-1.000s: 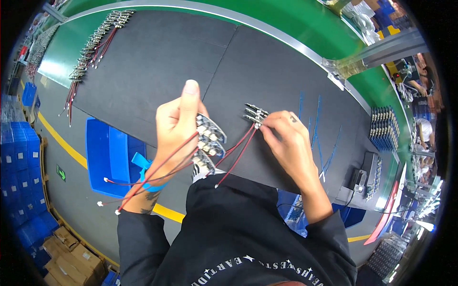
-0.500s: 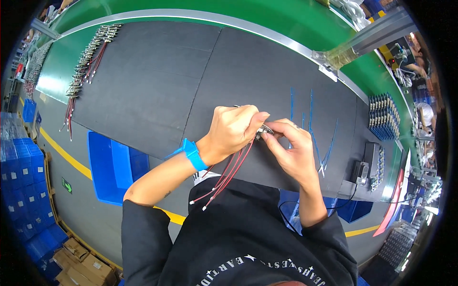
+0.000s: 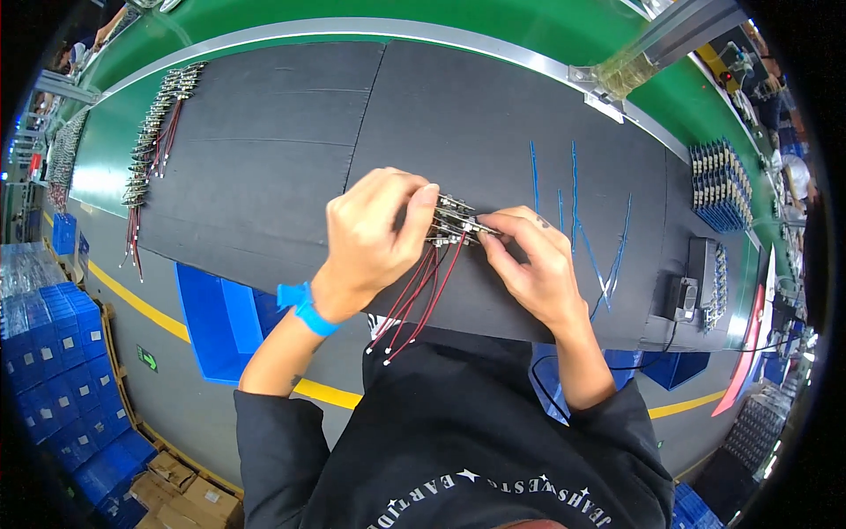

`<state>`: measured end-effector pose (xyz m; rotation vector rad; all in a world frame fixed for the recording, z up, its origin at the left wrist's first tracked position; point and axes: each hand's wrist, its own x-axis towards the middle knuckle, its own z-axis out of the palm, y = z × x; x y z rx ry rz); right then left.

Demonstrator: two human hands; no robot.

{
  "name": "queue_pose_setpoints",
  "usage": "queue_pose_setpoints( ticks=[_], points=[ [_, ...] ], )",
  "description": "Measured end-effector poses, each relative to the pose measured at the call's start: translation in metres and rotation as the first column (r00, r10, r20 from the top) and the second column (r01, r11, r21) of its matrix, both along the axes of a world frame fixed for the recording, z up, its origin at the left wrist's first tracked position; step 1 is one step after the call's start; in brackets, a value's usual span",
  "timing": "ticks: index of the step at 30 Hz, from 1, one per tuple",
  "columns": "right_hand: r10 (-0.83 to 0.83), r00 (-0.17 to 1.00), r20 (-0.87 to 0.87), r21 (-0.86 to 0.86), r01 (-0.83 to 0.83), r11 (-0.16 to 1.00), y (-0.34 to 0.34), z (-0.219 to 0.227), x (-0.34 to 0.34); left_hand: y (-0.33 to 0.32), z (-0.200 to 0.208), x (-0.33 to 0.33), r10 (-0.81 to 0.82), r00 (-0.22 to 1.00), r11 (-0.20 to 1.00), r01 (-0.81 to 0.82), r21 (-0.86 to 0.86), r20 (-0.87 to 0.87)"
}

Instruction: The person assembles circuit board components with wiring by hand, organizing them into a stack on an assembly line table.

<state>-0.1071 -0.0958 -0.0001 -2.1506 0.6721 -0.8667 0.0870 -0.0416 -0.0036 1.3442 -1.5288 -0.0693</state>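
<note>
A small stack of circuit boards (image 3: 454, 220) sits between my hands, above the black mat (image 3: 264, 159). My left hand (image 3: 374, 231), with a blue band at the wrist, is curled against the stack's left side; its fingertips are partly hidden. Thumb and fingers of my right hand (image 3: 533, 264) pinch the right edge of a board. Dark red wires (image 3: 421, 309) with white end plugs hang from the boards toward my shirt. Several thin blue strips (image 3: 575, 194) lie on the mat beyond my right hand.
More wired boards (image 3: 154, 132) stand in a row at the far left. A rack of blue-edged boards (image 3: 720, 185) and a small black device (image 3: 681, 298) are on the right. A blue bin (image 3: 207, 322) stands below the table's left edge. A metal post (image 3: 661, 53) rises behind.
My left hand has moved left and turned, uncovering several boards that it hid before. My right hand keeps its pinch at the boards' right side. The hanging wires have shifted with the boards.
</note>
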Motion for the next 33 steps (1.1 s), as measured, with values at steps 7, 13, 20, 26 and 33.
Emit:
queue_pose_setpoints(
  ticks=[7, 13, 20, 26, 33],
  points=[
    [0.04, 0.999, 0.015, 0.123, -0.042, 0.992, 0.008, 0.0, -0.001, 0.037, 0.017, 0.021, -0.156, 0.984, 0.893, 0.178, 0.412, -0.087],
    [0.052, 0.998, 0.029, -0.018, -0.052, 0.999, 0.005, -0.005, 0.001, 0.034, 0.003, 0.028, -0.312, 0.937, 0.873, 0.217, 0.437, 0.158],
    [0.079, 0.994, 0.073, -0.038, -0.076, 0.996, 0.008, 0.01, -0.013, 0.02, 0.011, 0.027, -0.278, 0.934, 0.907, 0.178, 0.382, 0.224],
    [0.154, 0.988, 0.027, -0.115, -0.15, 0.982, 0.012, 0.001, 0.005, 0.017, 0.005, 0.028, -0.256, 0.946, 0.919, 0.175, 0.353, 0.198],
    [-0.017, 0.999, -0.052, -0.084, 0.012, 0.996, 0.021, 0.0, 0.01, 0.047, 0.023, 0.038, -0.001, 0.996, 0.936, -0.031, 0.351, 0.089]
  ],
)
